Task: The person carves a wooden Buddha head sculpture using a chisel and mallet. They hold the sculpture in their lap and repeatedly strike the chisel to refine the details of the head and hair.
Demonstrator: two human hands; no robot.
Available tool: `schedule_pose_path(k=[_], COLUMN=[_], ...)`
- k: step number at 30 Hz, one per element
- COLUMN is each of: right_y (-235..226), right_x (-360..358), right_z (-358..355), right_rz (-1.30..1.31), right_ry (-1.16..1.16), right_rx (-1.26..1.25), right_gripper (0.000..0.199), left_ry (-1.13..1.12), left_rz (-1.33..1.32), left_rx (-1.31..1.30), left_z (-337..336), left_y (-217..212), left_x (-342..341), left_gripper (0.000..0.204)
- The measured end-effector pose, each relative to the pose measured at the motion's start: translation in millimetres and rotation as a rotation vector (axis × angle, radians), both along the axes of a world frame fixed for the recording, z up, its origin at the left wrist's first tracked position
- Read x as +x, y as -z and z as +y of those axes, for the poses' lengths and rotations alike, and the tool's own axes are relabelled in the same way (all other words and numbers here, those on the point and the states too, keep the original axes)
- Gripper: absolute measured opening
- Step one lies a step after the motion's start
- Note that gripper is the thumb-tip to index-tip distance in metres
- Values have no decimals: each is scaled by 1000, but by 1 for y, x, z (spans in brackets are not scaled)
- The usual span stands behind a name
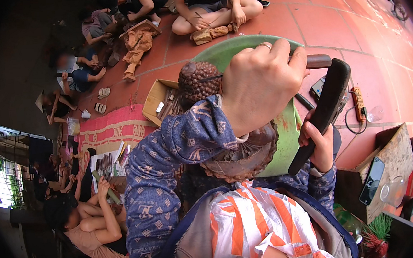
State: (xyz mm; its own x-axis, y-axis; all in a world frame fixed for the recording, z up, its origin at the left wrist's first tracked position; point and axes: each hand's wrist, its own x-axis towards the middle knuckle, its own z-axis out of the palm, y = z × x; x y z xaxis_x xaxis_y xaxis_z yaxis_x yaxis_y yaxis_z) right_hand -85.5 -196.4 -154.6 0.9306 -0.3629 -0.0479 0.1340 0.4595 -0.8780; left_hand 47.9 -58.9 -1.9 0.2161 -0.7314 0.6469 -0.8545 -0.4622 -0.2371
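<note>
A dark brown carved wooden figure lies before me. Its head (196, 80) is covered in small round curls, and its scalloped base (241, 163) shows below my left wrist; my arm hides the middle. My left hand (266, 82) is wrapped round a chisel (317, 61). The chisel's thin dark shank runs left to the curls, and its handle sticks out to the right. My right hand (318, 141) grips a dark, club-like wooden mallet (325, 111), whose upper end is by the chisel handle's butt.
Behind the figure is a green plastic tub (238, 45). A box of tools (157, 100) stands left. At right are an orange power strip (359, 103), a wooden box (390, 154) and a phone (372, 180). Other people sit around, one with a small carving (213, 33); a larger carving (138, 49) lies nearby.
</note>
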Motion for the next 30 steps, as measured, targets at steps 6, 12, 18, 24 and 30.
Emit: schedule_pose_path(k=[6,12,18,24,30], right_y=[-5,1,3,6,6], right_x=[15,18,14,9,6], right_z=[4,1,4,5,5], right_rz=[54,50,-1,-19,-14], right_ry=[12,4,40,55,62], right_rx=[-132,-185,-137,-170,-240], right_gripper=[27,26,22,18,15], left_ry=[-1,-58,76,227,246], left_rz=[12,0,11,63,48], left_rx=[-21,-16,12,-6,-51], left_z=[0,2,3,4,4], left_y=[0,3,2,2,-3], left_x=[0,3,-11,-11,-10], left_gripper=[28,30,35,37,37])
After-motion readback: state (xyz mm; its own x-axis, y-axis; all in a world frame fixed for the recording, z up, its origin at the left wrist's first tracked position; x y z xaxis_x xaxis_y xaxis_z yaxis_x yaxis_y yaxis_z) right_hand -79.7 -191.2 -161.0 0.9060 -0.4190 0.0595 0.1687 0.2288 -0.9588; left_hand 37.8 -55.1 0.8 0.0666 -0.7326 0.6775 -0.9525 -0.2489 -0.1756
